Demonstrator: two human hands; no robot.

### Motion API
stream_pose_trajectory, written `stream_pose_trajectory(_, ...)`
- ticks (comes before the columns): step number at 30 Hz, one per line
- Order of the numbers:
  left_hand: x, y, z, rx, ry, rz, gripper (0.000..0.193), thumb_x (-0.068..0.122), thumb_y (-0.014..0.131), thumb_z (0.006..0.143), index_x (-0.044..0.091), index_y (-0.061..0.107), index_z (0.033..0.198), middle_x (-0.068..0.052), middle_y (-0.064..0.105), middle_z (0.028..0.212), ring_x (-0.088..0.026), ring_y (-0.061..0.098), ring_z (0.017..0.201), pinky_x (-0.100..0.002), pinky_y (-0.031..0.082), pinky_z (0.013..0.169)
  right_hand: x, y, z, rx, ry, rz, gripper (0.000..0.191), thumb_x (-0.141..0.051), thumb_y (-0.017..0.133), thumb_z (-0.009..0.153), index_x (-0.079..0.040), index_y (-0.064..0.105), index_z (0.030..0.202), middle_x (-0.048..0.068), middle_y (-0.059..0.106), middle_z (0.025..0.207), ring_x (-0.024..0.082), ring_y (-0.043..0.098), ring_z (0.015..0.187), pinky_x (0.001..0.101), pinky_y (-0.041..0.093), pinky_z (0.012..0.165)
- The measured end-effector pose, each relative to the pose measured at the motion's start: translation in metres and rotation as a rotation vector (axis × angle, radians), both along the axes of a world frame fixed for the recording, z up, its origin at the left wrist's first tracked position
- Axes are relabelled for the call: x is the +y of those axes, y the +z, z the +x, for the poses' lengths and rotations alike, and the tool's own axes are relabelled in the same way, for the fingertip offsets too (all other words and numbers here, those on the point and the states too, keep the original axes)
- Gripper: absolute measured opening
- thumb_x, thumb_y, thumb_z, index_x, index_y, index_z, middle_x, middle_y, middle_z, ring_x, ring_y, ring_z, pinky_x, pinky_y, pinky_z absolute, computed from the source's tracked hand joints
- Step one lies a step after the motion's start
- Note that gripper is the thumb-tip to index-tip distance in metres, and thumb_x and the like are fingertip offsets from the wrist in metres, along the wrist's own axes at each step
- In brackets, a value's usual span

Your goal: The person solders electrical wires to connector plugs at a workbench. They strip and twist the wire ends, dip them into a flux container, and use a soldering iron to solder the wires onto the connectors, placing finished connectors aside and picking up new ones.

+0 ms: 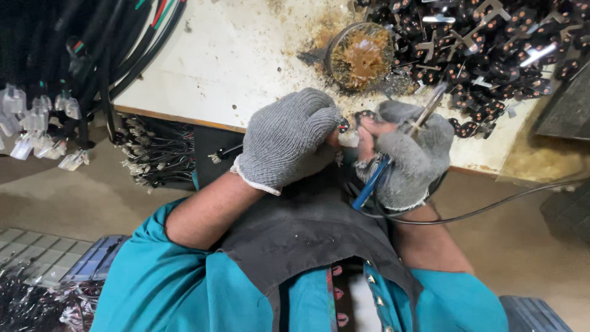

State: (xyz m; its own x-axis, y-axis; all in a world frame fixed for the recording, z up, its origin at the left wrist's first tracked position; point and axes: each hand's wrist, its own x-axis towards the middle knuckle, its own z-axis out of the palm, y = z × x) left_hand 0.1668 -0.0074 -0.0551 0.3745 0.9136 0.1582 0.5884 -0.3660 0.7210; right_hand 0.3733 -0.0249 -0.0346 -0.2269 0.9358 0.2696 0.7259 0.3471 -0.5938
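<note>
My left hand (289,136), in a grey knitted glove, is closed around a small black plug part (344,126) with wires, held at the table's front edge. My right hand (410,154), in a grey fingerless glove, grips a soldering iron (424,110) with a blue handle (369,184); its metal shaft points up and to the right. The fingertips of both hands meet over the small part. A black cord (491,209) runs from the iron off to the right.
A stained white table (233,61) holds a round tin of brown flux (362,55) and a large heap of black plug parts (491,49). Black cables with clear connectors (37,117) hang at left. Wire bundles (153,154) lie under the table. A dark apron (307,227) covers my lap.
</note>
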Motion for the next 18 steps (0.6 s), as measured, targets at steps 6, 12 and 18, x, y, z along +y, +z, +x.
stream_pose_trajectory(6,0.000,0.000,-0.001,-0.020,-0.023,0.001,0.029,0.018,0.081,0.076,0.011,0.063,0.097,-0.010,0.065,0.106,-0.032,0.067,0.092,-0.042,0.055,0.074,0.001,0.012,-0.006,0.209,-0.129,-0.231,0.016,-0.005,0.080,0.088,-0.005,0.074,0.103,0.013,0.071,0.088,0.029,0.070,0.082,0.0365,0.054,0.078)
stream_pose_trajectory(12,0.000,-0.002,-0.005,-0.049,-0.041,-0.032,0.032,0.022,0.084,0.075,0.011,0.062,0.096,-0.011,0.065,0.106,-0.034,0.067,0.093,-0.044,0.055,0.075,0.006,0.016,-0.009,0.478,0.054,-0.419,0.026,0.006,0.063,0.099,0.004,0.071,0.123,0.014,0.070,0.092,0.015,0.068,0.066,0.0206,0.050,0.056)
stream_pose_trajectory(18,0.002,0.000,-0.010,-0.121,-0.070,-0.028,0.036,0.018,0.084,0.072,0.012,0.065,0.103,-0.010,0.066,0.109,-0.033,0.068,0.097,-0.043,0.056,0.079,0.010,0.016,-0.010,1.006,-0.083,-0.642,0.023,-0.001,0.065,0.097,0.005,0.073,0.117,0.019,0.072,0.090,0.018,0.068,0.065,0.0268,0.051,0.057)
